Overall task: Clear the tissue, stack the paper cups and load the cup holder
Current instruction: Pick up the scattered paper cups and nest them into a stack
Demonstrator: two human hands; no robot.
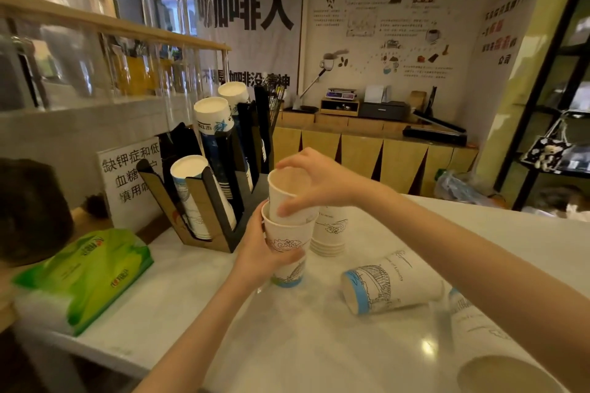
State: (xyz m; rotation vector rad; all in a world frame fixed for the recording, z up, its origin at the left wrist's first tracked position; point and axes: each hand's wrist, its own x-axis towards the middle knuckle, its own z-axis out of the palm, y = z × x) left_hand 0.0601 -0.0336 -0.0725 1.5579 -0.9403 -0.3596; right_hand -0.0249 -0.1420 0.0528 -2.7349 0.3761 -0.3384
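Note:
My left hand [260, 250] grips an upright white paper cup [287, 246] with blue print, standing on the white counter [287, 338]. My right hand [314, 183] holds a second cup [287, 193] by its rim, partly nested into the first. Behind them stands a short stack of cups [330, 233]. One cup [391, 285] lies on its side to the right, and another [479, 325] lies under my right forearm. The black and brown cup holder [210, 182] stands at the back left with stacks of cups upside down in its slots.
A green tissue pack [86, 271] lies on the counter's left edge. A white printed sign [131, 179] leans beside the holder. A large cup's open rim [507, 373] shows at the bottom right. A glass screen runs behind the counter.

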